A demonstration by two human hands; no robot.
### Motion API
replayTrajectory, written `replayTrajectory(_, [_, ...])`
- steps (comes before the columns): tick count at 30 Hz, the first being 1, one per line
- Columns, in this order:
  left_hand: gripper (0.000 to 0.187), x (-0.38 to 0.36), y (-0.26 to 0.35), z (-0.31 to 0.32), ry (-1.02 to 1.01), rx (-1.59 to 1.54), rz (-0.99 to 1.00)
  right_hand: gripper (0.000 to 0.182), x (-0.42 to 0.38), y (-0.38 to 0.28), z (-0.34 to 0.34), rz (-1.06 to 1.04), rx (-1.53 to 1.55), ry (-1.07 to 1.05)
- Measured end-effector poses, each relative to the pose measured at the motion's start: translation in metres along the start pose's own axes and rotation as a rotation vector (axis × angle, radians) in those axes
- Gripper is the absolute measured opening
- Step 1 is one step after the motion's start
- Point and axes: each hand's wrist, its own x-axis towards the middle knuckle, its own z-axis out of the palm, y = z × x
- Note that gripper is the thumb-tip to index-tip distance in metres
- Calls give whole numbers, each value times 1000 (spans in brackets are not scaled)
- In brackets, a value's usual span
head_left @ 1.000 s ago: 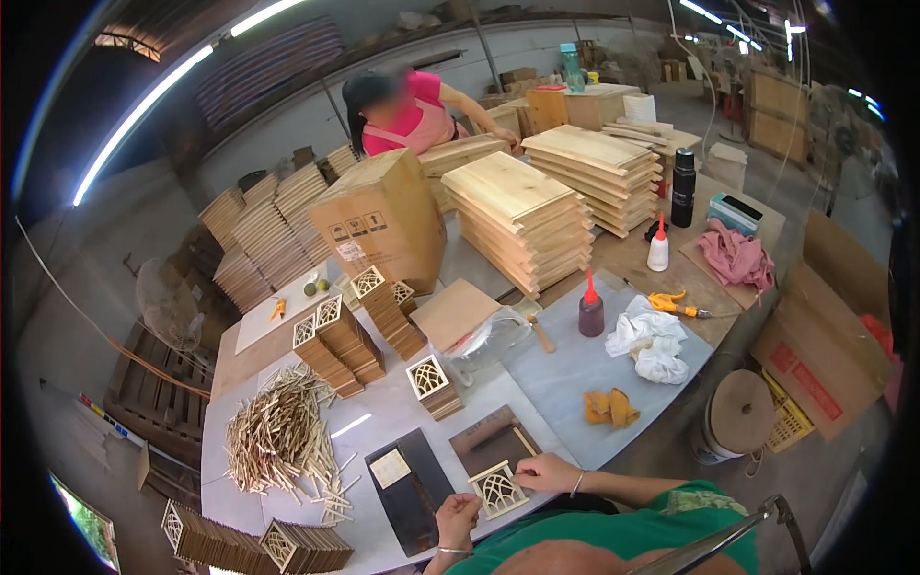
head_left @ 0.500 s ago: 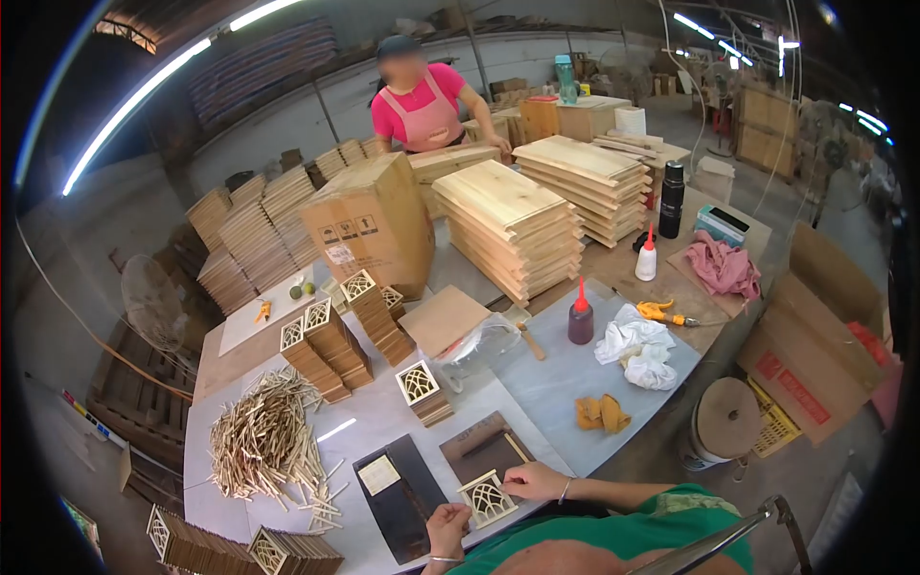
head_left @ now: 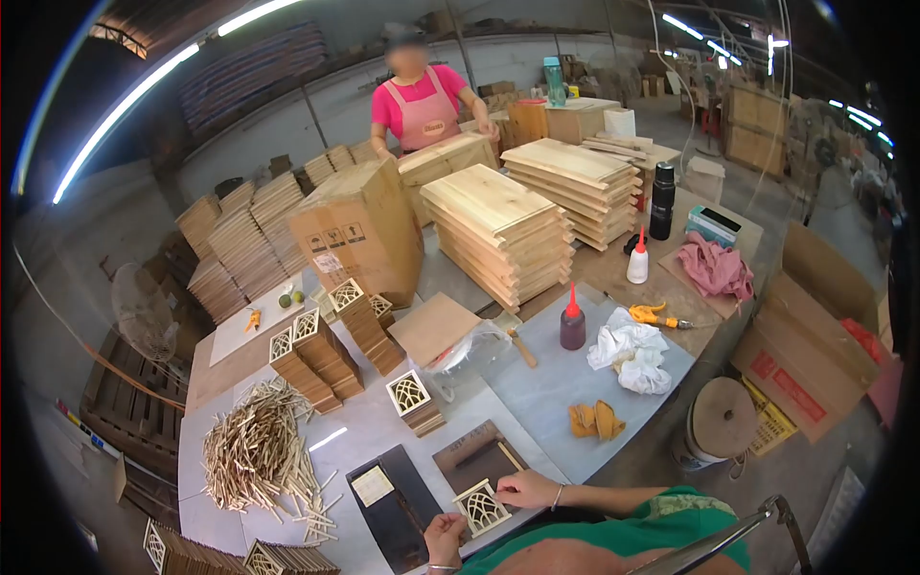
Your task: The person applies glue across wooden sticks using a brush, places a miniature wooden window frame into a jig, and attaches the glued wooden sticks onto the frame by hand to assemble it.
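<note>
A small square wooden lattice panel (head_left: pixel 482 509) with curved arch strips lies tilted near the table's front edge. At its left side my left hand (head_left: pixel 445 537) is closed, fingertips pinching the frame's edge. My right hand (head_left: pixel 527 489) pinches the upper right corner with bent fingers. Beneath and behind the panel is a dark brown board (head_left: pixel 470 462) with a thin wooden stick (head_left: pixel 511 455) along its right side. Left of it lies a black board (head_left: pixel 401 522) with a pale paper label.
Loose wooden sticks (head_left: pixel 257 450) are heaped at left. Lattice panel stacks (head_left: pixel 414 402) stand beyond the boards. A dark red glue bottle (head_left: pixel 573 321), white cloth (head_left: pixel 628 353) and orange cloth (head_left: pixel 596 420) lie right. A co-worker (head_left: pixel 422 105) stands behind a carton (head_left: pixel 359 230) and plank stacks (head_left: pixel 494 230).
My view has shifted slightly, so the table appears a little further left. Both hands stay at the panel's edges. The co-worker stands more upright, hands on a wooden box.
</note>
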Motion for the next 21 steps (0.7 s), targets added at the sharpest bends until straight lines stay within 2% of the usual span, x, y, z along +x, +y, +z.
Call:
replayTrajectory(4, [13, 1, -4, -4, 6, 22, 4, 30, 0, -2, 0, -8, -11, 13])
replayTrajectory(5, [11, 25, -27, -25, 3, 100, -38, 30, 1, -2, 0, -11, 2, 16])
replayTrajectory(8, [16, 23, -27, -29, -9, 178, -24, 31, 1, 1, 0, -1, 26, 25])
replayTrajectory(10, [16, 27, -25, -27, -16, 174, -29, 30, 3, 2, -1, 27, 152, 0])
replayTrajectory(15, [16, 34, -41, -36, -28, 83, -16, 29, 7, 6, -3, 56, 144, -36])
replayTrajectory(17, [15, 35, -50, -38, -45, -34, 50, 29, 7, 5, -2, 72, 145, -45])
replayTrajectory(21, [16, 23, -38, -27, 14, -28, 37, 29, 6, 6, -3, 61, 150, -47])
